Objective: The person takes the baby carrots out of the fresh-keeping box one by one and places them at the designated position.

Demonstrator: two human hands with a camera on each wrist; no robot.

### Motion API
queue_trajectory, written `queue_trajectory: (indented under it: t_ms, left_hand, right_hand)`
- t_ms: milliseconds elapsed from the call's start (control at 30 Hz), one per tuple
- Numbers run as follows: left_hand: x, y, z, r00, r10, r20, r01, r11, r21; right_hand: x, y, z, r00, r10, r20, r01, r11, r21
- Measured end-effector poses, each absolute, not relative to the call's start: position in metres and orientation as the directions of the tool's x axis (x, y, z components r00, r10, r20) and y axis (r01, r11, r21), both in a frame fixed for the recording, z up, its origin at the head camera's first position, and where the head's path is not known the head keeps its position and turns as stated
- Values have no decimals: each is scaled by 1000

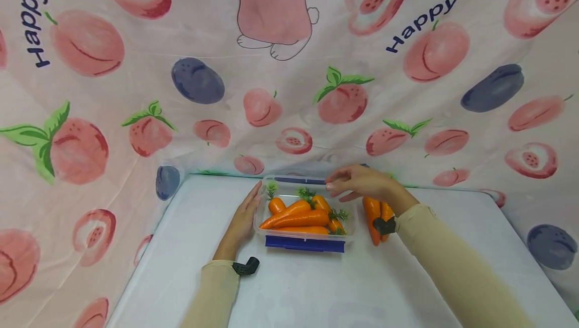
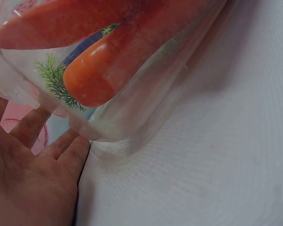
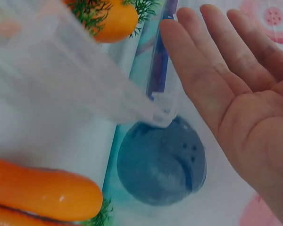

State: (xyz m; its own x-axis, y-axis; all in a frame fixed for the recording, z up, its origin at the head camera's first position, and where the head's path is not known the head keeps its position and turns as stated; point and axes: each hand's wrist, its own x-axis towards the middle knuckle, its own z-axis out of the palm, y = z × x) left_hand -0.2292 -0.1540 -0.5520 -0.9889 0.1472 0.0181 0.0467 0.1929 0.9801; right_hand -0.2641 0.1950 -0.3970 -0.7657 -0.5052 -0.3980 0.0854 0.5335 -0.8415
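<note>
A clear plastic container [image 1: 305,236] with blue side latches stands on the white table, with several orange carrots [image 1: 296,217] with green tops lying in it. Along its left wall my left hand [image 1: 244,217] rests with straight fingers; in the left wrist view, the fingers [image 2: 73,153] touch the container's corner. My right hand [image 1: 364,182] is above the back right corner, near the blue back latch [image 3: 158,66]. The right wrist view shows its palm and fingers [image 3: 193,61] extended, holding nothing. Two more carrots [image 1: 372,220] lie outside, right of the container, partly hidden by my right arm.
Behind the table [image 1: 289,293] hangs a pink cloth [image 1: 280,77] printed with fruit and a rabbit, which also runs along the left side. A black strap device sits on each wrist.
</note>
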Motion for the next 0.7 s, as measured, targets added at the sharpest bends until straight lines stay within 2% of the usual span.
queue_trajectory:
  t_ms: [267,700]
  left_hand:
    - [-231,-154,-553,-988,152,18,47,187,981]
    - [-229,-153,-550,-989,149,23,51,183,982]
  right_hand:
    - [-270,168,-399,-714,-528,-460,80,591,-803]
    - [-277,143,-411,-626,-520,-581,5,743,-670]
